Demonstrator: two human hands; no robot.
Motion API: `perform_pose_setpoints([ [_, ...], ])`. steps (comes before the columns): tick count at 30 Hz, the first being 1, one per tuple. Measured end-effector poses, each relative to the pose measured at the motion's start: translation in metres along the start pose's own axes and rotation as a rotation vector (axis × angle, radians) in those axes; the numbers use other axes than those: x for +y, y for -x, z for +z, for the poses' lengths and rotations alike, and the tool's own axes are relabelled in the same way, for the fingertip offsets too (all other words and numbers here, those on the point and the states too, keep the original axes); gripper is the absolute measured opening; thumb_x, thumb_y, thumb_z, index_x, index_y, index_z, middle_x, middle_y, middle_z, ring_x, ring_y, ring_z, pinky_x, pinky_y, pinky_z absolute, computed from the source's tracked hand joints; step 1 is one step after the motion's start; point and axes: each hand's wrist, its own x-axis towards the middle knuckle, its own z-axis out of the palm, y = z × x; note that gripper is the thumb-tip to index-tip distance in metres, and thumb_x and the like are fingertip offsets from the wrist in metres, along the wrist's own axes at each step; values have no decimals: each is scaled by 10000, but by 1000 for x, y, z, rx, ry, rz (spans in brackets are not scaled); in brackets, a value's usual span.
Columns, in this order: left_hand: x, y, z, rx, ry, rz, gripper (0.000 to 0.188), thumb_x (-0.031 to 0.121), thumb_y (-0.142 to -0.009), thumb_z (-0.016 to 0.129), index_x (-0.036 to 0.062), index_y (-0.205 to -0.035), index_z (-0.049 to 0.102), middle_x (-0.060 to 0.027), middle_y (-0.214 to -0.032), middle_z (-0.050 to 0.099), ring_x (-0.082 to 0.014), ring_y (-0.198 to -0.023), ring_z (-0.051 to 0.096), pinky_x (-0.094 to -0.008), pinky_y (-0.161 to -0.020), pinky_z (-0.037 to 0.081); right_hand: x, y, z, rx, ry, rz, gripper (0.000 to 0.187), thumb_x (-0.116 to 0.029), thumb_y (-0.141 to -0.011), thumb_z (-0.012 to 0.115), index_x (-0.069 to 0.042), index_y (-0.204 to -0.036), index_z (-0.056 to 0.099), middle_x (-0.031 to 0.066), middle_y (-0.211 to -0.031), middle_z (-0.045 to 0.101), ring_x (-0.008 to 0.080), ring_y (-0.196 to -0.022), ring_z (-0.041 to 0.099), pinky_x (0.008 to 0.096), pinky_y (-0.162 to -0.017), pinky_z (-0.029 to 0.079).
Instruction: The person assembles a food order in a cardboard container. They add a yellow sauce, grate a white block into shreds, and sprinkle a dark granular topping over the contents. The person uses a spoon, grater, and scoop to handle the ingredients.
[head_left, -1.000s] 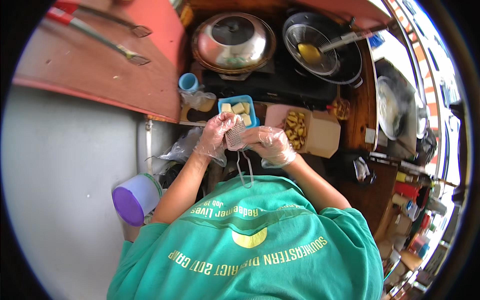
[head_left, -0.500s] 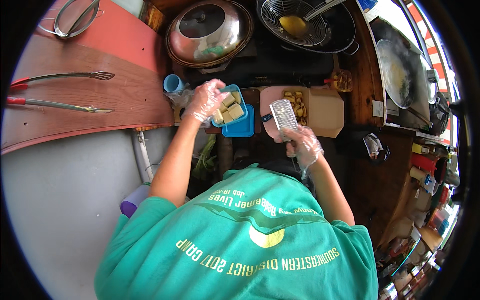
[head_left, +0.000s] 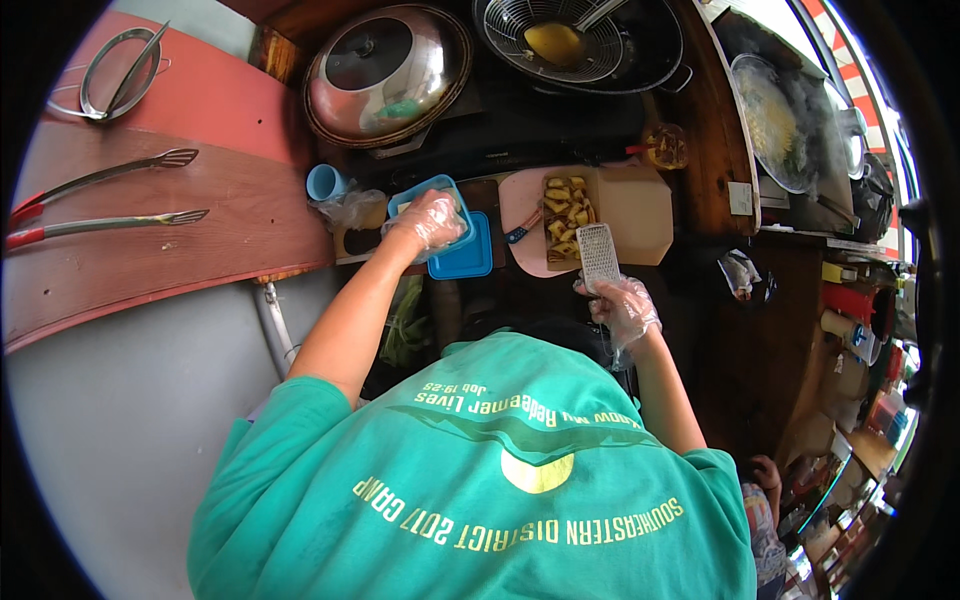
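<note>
My left hand [head_left: 432, 222], in a clear plastic glove, reaches into a small blue tub [head_left: 464, 204]. It covers most of the pale, cheese-like blocks inside, and its fingertips are hidden. Partly under the tub lies a blue lid [head_left: 468, 255]. In my gloved right hand [head_left: 625, 308] is a flat metal grater [head_left: 600, 256], gripped at its lower end. The grater's top reaches the near edge of an open brown food box [head_left: 637, 215]. Browned fried pieces [head_left: 566, 208] fill the box's left half. The box rests partly on a pink board [head_left: 518, 200].
A knife [head_left: 520, 232] with a blue handle lies on the board. Behind stand a lidded pan [head_left: 390, 75] and a wok [head_left: 660, 60] holding a strainer. A blue cup [head_left: 325, 182] is left of the tub; tongs [head_left: 110, 225] lie on the wooden counter [head_left: 240, 215].
My left hand has gone down into the tub, covering the blocks. My right hand has moved slightly right and lower with the grater, uncovering more fried pieces. The whole view has shifted a little.
</note>
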Motion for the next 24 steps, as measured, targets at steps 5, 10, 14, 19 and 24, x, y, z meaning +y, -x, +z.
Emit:
perform_pose_setpoints([
  [5, -16, 32, -43, 114, 342, -28, 345, 306, -898, 747, -17, -1011, 785, -146, -817, 763, -300, -703, 725, -417, -689, 597, 8, -14, -12, 14, -55, -41, 215, -58, -947, 730, 41, -1126, 663, 133, -1063, 758, 128, -707, 600, 275, -598, 515],
  [10, 74, 47, -49, -7, 1028, -49, 266, 201, -972, 754, 21, -1169, 757, -50, -738, 715, -78, -547, 637, -264, -490, 522, -4, -22, 8, 33, 151, -62, 159, -137, -940, 771, -26, -987, 668, 29, -759, 621, 110, -633, 581, 264, -535, 493],
  [14, 172, 22, -7, -11, 1022, 21, 395, 240, -982, 764, 20, -1304, 703, -148, -887, 778, -180, -649, 733, -340, -616, 609, -9, -31, 27, -172, 22, -77, 175, -173, -948, 776, -52, -971, 652, 25, -735, 607, 109, -601, 572, 265, -512, 468],
  [19, 195, 3, 15, 181, 576, 295, 673, 256, -845, 868, -57, -1385, 615, -291, -1245, 706, -428, -1142, 706, -439, -1030, 556, -14, -37, 14, -162, 20, -81, 81, -98, -977, 708, -41, -1002, 656, 14, -757, 573, 95, -625, 522, 249, -494, 401],
  [24, 195, -10, 19, 337, 465, 515, 689, 155, -830, 840, -35, -1440, 580, -277, -1283, 685, -438, -1186, 673, -455, -1066, 532, -15, -38, 10, -150, -27, -62, 127, -140, -926, 727, -51, -934, 638, 21, -707, 577, 128, -581, 538, 302, -488, 430],
])
